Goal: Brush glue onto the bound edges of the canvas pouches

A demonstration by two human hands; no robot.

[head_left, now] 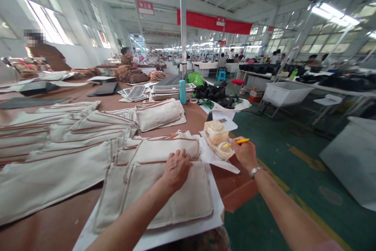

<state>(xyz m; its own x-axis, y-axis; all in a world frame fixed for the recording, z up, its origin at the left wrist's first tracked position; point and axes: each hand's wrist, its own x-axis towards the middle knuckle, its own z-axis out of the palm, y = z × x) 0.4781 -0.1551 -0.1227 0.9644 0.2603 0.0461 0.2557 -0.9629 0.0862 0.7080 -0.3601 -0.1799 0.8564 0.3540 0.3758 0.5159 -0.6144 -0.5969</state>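
Observation:
My left hand (177,168), fingers curled, is on a cream fabric piece (170,200) with brown edging, at its upper edge. Further cream pieces lie beneath and behind it, fanned out over a white sheet (216,204). Between the fingers of my right hand (245,153) is a thin yellow stick (242,141). Its lower end reaches into the small round opening of a pale, paste-smeared container (216,132), so its tip is hard to make out. White paper (207,156) lies under the container.
Stacks of cream pieces (58,165) spread across the brown table (44,227) at left. A turquoise bottle (182,92) stands behind, near a metal post (182,27) and dark scraps (213,92). White bins (286,93) stand at right. A person (47,53) is at far left.

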